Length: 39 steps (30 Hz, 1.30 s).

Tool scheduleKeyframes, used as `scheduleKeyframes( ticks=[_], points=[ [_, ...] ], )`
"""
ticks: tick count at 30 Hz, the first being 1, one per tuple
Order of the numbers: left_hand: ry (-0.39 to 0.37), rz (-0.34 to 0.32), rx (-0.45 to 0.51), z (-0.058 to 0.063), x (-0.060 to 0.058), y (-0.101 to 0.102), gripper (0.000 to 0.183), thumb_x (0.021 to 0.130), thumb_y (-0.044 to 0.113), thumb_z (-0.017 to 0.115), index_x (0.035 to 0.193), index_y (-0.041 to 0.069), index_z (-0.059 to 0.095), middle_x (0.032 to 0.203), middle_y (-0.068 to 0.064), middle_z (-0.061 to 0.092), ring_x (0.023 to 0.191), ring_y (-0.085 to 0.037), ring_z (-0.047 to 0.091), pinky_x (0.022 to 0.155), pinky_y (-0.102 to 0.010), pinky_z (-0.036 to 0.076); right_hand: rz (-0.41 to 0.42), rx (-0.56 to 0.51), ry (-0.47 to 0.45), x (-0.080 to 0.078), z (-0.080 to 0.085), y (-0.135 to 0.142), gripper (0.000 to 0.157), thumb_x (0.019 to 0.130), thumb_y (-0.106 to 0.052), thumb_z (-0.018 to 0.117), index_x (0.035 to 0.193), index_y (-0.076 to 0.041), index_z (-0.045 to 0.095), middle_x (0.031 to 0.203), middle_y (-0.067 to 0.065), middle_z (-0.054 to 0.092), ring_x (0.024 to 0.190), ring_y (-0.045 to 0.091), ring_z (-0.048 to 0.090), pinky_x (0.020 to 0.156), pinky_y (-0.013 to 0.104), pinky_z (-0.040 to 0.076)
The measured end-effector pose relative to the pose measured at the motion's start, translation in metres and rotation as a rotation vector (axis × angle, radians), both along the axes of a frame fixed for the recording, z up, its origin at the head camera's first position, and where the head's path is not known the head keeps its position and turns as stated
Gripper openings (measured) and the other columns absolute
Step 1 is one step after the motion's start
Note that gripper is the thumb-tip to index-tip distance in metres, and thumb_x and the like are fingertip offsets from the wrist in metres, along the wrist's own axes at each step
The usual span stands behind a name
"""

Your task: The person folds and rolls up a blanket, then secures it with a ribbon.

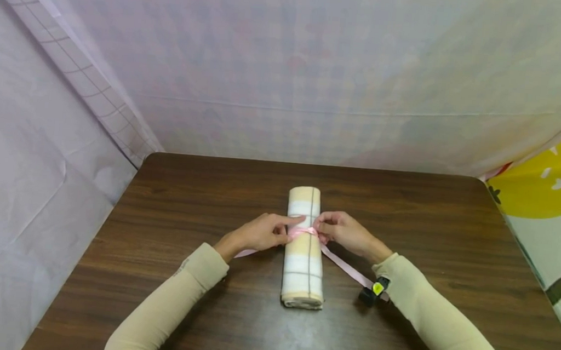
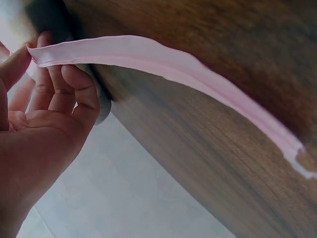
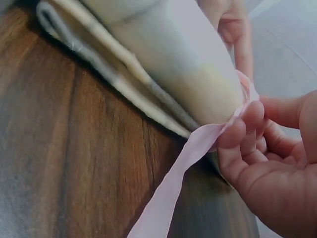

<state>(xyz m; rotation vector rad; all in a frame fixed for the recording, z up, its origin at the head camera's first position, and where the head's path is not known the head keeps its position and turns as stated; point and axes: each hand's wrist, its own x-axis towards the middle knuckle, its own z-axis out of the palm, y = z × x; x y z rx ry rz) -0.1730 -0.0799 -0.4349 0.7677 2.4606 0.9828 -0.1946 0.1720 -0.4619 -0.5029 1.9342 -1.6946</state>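
A rolled checked cloth (image 1: 303,264) in cream and white with grey lines lies lengthwise on the table. Around its middle runs a pink ribbon (image 1: 300,232), with tails trailing to both sides. My left hand (image 1: 263,231) is at the roll's left side, its index finger reaching over the cloth. In the left wrist view, the thumb and fingers pinch the ribbon (image 2: 133,52), whose loose tail curves away to the right. From the right side, my right hand (image 1: 347,232) pinches the ribbon (image 3: 171,186) against the roll. The fingers partly hide where the ribbon crosses.
The dark wooden table (image 1: 174,199) has its far edge against a pale hanging curtain (image 1: 288,77). White sheeting (image 1: 23,177) hangs on the left, and a panel with a yellow print (image 1: 551,185) stands on the right. A small black device (image 1: 370,296) is at my right wrist.
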Motion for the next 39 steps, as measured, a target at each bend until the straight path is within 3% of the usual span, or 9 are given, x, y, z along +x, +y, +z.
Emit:
scheduleKeyframes(
  ticks=[5, 11, 14, 19, 26, 29, 32, 39],
  points=[
    [-0.012, 0.007, 0.010, 0.003, 0.001, 0.000, 0.059, 0.096, 0.012, 0.063, 0.150, 0.024, 0.043, 0.069, 0.001, 0.058, 0.055, -0.006, 0.045, 0.053, -0.021, 0.040, -0.054, 0.063, 0.110, 0.001, 0.002, -0.006, 0.013, 0.098, -0.004, 0.054, 0.093, 0.007, 0.059, 0.071, 0.004, 0.052, 0.064, 0.012, 0.051, 0.059, 0.023, 0.044],
    [0.024, -0.011, 0.011, 0.001, 0.000, -0.001, 0.058, 0.096, 0.011, 0.065, 0.149, 0.022, 0.045, 0.069, 0.002, 0.058, 0.057, -0.006, 0.047, 0.054, -0.021, 0.041, -0.090, 0.268, 0.483, 0.004, 0.014, -0.016, 0.008, 0.096, -0.002, 0.057, 0.091, -0.003, 0.063, 0.076, 0.002, 0.059, 0.066, 0.012, 0.054, 0.061, 0.024, 0.046],
    [0.036, -0.014, 0.010, 0.000, -0.001, 0.000, 0.058, 0.096, 0.012, 0.066, 0.149, 0.022, 0.045, 0.071, 0.002, 0.060, 0.060, -0.006, 0.050, 0.055, -0.021, 0.042, -0.071, 0.298, 0.572, 0.005, 0.018, -0.019, 0.009, 0.096, -0.001, 0.057, 0.091, -0.007, 0.061, 0.075, 0.001, 0.059, 0.064, 0.011, 0.052, 0.058, 0.025, 0.045],
    [0.043, -0.023, 0.014, 0.000, -0.001, 0.000, 0.058, 0.095, 0.011, 0.066, 0.149, 0.021, 0.045, 0.072, 0.001, 0.061, 0.060, -0.006, 0.051, 0.055, -0.022, 0.043, -0.030, 0.287, 0.555, 0.002, 0.021, -0.019, 0.009, 0.096, 0.000, 0.055, 0.093, -0.005, 0.061, 0.075, 0.002, 0.059, 0.064, 0.011, 0.053, 0.057, 0.024, 0.046],
    [0.030, -0.024, 0.011, 0.000, -0.001, 0.000, 0.058, 0.095, 0.012, 0.066, 0.149, 0.023, 0.046, 0.071, 0.000, 0.062, 0.059, -0.007, 0.051, 0.054, -0.022, 0.044, 0.004, 0.087, 0.320, -0.006, 0.025, -0.013, 0.007, 0.097, 0.002, 0.054, 0.099, 0.007, 0.058, 0.083, 0.013, 0.061, 0.073, 0.013, 0.058, 0.066, 0.030, 0.052],
    [0.034, -0.026, 0.007, -0.001, -0.001, 0.000, 0.057, 0.096, 0.013, 0.066, 0.148, 0.023, 0.046, 0.071, 0.000, 0.061, 0.059, -0.007, 0.052, 0.054, -0.022, 0.044, 0.062, 0.051, 0.233, -0.009, 0.026, -0.010, 0.010, 0.098, 0.000, 0.054, 0.103, 0.008, 0.055, 0.087, 0.014, 0.061, 0.075, 0.015, 0.059, 0.069, 0.032, 0.053],
    [0.054, -0.038, 0.004, -0.002, -0.001, 0.000, 0.057, 0.095, 0.014, 0.066, 0.148, 0.021, 0.046, 0.070, 0.002, 0.061, 0.060, -0.006, 0.052, 0.054, -0.022, 0.044, 0.122, 0.095, 0.249, -0.009, 0.027, -0.007, 0.010, 0.098, -0.001, 0.055, 0.105, 0.006, 0.056, 0.088, 0.015, 0.061, 0.076, 0.018, 0.059, 0.069, 0.034, 0.054],
    [0.050, -0.041, 0.002, -0.001, -0.003, 0.000, 0.058, 0.095, 0.011, 0.065, 0.149, 0.020, 0.045, 0.064, 0.005, 0.055, 0.056, -0.004, 0.045, 0.054, -0.020, 0.040, 0.195, 0.340, 0.485, -0.011, 0.034, -0.002, 0.005, 0.095, -0.006, 0.061, 0.095, -0.006, 0.066, 0.083, 0.005, 0.066, 0.075, 0.020, 0.061, 0.067, 0.031, 0.053]
  ],
)
